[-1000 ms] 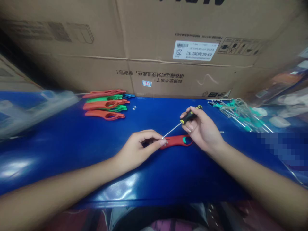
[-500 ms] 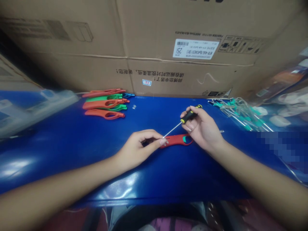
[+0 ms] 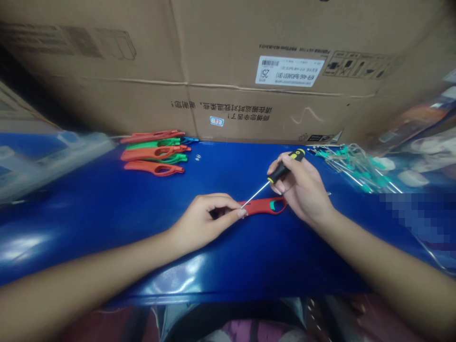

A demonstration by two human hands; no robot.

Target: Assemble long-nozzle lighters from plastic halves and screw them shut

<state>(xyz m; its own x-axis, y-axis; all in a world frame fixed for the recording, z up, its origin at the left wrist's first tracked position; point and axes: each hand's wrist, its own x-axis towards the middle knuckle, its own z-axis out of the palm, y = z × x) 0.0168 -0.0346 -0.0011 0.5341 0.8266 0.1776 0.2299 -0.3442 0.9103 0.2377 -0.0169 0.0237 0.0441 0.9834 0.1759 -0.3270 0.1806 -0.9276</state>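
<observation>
My right hand (image 3: 302, 185) is closed around the black and yellow handle of a screwdriver (image 3: 281, 172). Its thin metal shaft slants down to the left, and the tip meets a red lighter body (image 3: 261, 206) beside my left fingertips. With thumb and fingers, my left hand (image 3: 206, 216) pinches the left end of that red body, which lies on the blue table. The red piece has a dark slot, a loop at its right end and a teal part inside the loop. What sits under the screwdriver tip is too small to make out.
Several red and green lighter bodies (image 3: 155, 154) lie stacked at the back left, with a few tiny metal pieces (image 3: 198, 157) beside them. Metal rods with teal parts (image 3: 356, 166) are piled at the right. A large cardboard box (image 3: 221, 57) stands behind the blue table (image 3: 249, 266).
My right hand has changed its hold slightly on the screwdriver, and more of the yellow handle end shows. The tip stays at the red body; my left hand has barely moved.
</observation>
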